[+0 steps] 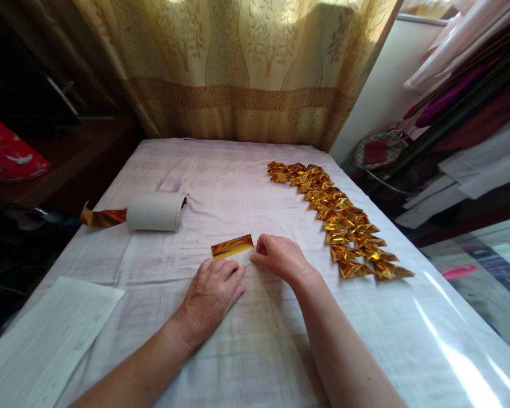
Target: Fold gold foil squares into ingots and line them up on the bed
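A small piece of gold foil paper point(233, 246) lies on the cloth-covered table in front of me, a shiny fold at its far edge and a pale part nearer to me. My left hand point(211, 288) rests flat over its near left side, fingers stretched out. At the right end, my right hand point(281, 258) is closed, thumb and finger pinching the paper's edge. The folded gold foil pieces point(339, 215) sit in a long double row to the right of my right hand, apart from it.
A white roll point(153, 212) with a strip of gold foil point(106, 217) lies at the left. White printed sheets point(53, 340) cover the near left of the table. A gold curtain point(238, 68) hangs behind; clothes point(484, 147) hang at the right. A red patterned container point(11, 150) stands far left.
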Demonstrator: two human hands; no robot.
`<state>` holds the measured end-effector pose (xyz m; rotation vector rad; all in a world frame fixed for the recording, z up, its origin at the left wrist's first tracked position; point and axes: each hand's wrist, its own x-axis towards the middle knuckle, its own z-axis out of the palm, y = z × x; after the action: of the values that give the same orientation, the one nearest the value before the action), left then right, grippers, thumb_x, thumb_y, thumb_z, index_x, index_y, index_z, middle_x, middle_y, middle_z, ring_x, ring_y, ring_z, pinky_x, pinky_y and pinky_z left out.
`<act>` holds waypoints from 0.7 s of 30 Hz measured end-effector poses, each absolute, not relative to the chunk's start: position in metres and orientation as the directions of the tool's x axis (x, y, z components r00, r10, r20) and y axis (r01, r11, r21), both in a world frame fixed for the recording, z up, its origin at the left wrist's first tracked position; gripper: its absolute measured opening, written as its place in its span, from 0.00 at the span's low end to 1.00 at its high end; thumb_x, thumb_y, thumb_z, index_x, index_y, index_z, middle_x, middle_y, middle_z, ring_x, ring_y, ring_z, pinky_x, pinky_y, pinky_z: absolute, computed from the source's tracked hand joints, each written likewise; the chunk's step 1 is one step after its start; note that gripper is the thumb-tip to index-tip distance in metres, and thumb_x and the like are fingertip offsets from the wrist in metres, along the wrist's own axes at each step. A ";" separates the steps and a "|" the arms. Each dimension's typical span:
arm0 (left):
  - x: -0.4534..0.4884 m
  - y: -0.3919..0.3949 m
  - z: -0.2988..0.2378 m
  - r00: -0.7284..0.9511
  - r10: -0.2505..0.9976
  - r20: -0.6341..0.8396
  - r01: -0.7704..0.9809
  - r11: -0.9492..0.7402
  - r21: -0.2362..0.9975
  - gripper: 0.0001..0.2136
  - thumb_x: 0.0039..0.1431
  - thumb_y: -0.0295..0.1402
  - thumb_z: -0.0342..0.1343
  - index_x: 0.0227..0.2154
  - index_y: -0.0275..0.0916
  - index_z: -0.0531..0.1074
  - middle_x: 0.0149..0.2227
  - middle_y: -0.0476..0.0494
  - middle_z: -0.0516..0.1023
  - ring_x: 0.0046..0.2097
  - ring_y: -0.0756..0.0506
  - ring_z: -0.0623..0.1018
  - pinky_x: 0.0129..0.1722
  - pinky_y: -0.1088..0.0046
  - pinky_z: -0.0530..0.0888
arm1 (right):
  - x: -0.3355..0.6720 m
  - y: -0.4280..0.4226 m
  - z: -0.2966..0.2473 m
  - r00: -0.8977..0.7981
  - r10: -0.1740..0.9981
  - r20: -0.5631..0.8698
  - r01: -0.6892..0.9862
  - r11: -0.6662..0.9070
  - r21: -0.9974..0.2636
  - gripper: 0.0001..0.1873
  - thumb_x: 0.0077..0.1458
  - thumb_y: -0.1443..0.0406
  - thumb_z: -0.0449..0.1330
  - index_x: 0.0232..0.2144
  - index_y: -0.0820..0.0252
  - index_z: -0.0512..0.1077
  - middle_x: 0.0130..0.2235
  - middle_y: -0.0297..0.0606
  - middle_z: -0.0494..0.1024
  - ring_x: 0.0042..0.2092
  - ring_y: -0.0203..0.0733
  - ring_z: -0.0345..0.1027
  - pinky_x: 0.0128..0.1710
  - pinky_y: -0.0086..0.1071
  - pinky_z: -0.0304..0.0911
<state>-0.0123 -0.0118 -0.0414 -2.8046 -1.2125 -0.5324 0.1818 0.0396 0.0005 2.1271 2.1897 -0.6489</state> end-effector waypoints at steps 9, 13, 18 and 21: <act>-0.011 -0.013 -0.039 0.626 0.720 0.299 0.730 -0.676 0.101 0.13 0.61 0.34 0.59 0.48 0.39 0.72 0.43 0.46 0.78 0.45 0.42 0.74 0.50 0.61 0.65 | 0.178 0.038 -0.003 -0.063 0.957 -0.282 0.963 -0.016 -0.270 0.17 0.50 0.52 0.65 0.38 0.55 0.73 0.37 0.36 0.81 0.40 0.45 0.73 0.32 0.31 0.53; -0.011 -0.012 -0.039 0.627 0.720 0.297 0.731 -0.676 0.096 0.13 0.61 0.35 0.60 0.47 0.40 0.73 0.43 0.47 0.78 0.45 0.42 0.74 0.51 0.61 0.64 | 0.180 0.040 -0.005 -0.044 0.954 -0.298 0.959 -0.044 -0.281 0.15 0.49 0.54 0.66 0.37 0.54 0.74 0.36 0.35 0.80 0.39 0.43 0.73 0.31 0.31 0.53; -0.016 -0.009 -0.037 0.631 0.714 0.303 0.729 -0.680 0.084 0.09 0.63 0.33 0.58 0.45 0.40 0.74 0.42 0.47 0.79 0.43 0.43 0.74 0.50 0.61 0.62 | 0.187 0.042 -0.003 -0.029 0.943 -0.331 0.944 -0.083 -0.319 0.10 0.49 0.57 0.66 0.33 0.54 0.74 0.33 0.33 0.79 0.36 0.40 0.70 0.30 0.29 0.51; -0.021 -0.009 -0.030 0.633 0.730 0.257 0.735 -0.671 0.094 0.07 0.64 0.32 0.56 0.43 0.41 0.75 0.42 0.48 0.79 0.42 0.44 0.74 0.50 0.61 0.62 | 0.189 0.043 -0.002 -0.038 0.938 -0.346 0.933 -0.090 -0.349 0.08 0.49 0.60 0.66 0.31 0.55 0.74 0.32 0.32 0.78 0.34 0.38 0.68 0.29 0.29 0.51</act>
<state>-0.0214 -0.0092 -0.0299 -2.8215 -1.2659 -0.4302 0.1890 0.0425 -0.0023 2.1851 2.1251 -0.8000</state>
